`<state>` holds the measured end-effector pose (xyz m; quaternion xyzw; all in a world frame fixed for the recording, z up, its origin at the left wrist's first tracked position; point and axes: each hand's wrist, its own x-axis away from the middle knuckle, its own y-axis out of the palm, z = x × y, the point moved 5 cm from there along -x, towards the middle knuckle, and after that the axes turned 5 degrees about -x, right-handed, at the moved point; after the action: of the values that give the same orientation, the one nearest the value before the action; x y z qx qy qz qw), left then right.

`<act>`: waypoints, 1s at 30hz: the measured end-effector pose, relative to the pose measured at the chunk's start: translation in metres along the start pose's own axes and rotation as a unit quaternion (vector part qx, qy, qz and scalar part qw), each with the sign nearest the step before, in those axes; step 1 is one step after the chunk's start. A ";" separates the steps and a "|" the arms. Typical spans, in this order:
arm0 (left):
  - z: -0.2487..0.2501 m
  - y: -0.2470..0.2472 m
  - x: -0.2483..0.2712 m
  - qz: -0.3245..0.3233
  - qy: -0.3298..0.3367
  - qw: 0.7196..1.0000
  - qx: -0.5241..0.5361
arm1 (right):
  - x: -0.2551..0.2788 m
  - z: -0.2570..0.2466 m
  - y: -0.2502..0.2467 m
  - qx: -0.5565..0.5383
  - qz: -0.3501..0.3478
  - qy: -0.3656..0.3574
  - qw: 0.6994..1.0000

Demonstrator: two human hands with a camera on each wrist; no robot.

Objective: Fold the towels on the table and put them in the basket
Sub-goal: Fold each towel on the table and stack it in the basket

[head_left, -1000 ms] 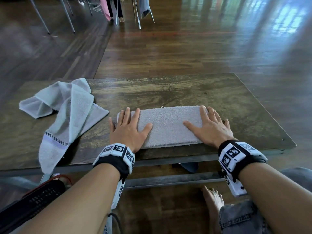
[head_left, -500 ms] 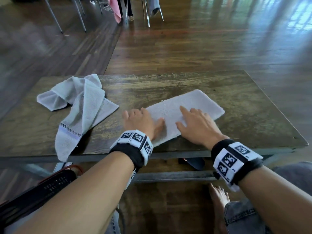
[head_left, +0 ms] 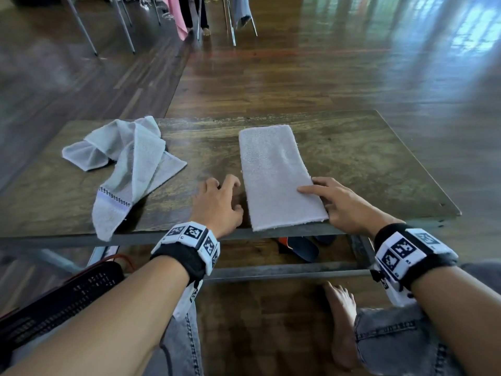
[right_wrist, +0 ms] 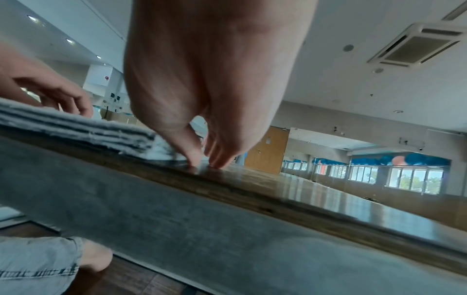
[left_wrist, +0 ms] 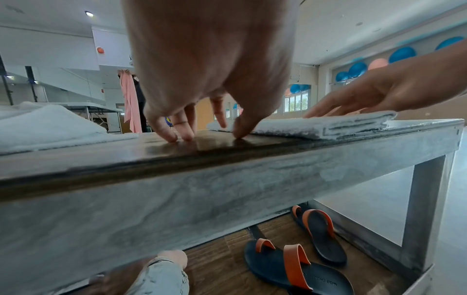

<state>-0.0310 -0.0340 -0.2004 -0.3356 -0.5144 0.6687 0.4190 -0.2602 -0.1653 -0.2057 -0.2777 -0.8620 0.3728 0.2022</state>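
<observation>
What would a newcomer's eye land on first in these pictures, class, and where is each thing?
First, the folded towel, a neat grey strip lying lengthwise at the table's near edge, between the left hand and the right hand. Next, the crumpled towel at the table's left, one end hanging over the edge.

The folded towel [head_left: 276, 177] lies lengthwise on the bench [head_left: 366, 158], the right grip [head_left: 339, 204] touching its right edge, the left grip [head_left: 217, 204] just beside its left. A crumpled towel [head_left: 127, 166] sits further left.
</observation>
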 end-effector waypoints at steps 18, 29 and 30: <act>0.017 0.005 0.017 -0.042 0.035 0.990 0.127 | 0.016 -0.024 -0.015 -0.053 0.162 -0.116 0.979; 0.018 -0.022 0.000 0.049 -0.021 0.920 0.389 | -0.001 -0.033 -0.014 -0.279 0.109 -0.071 0.951; 0.018 -0.021 -0.002 0.056 -0.025 0.925 0.375 | -0.002 -0.032 -0.013 -0.278 0.108 -0.062 0.952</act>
<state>-0.0415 -0.0406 -0.1754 -0.1650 -0.2166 0.8432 0.4635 -0.2449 -0.1569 -0.1761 -0.3906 -0.9072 0.1545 0.0216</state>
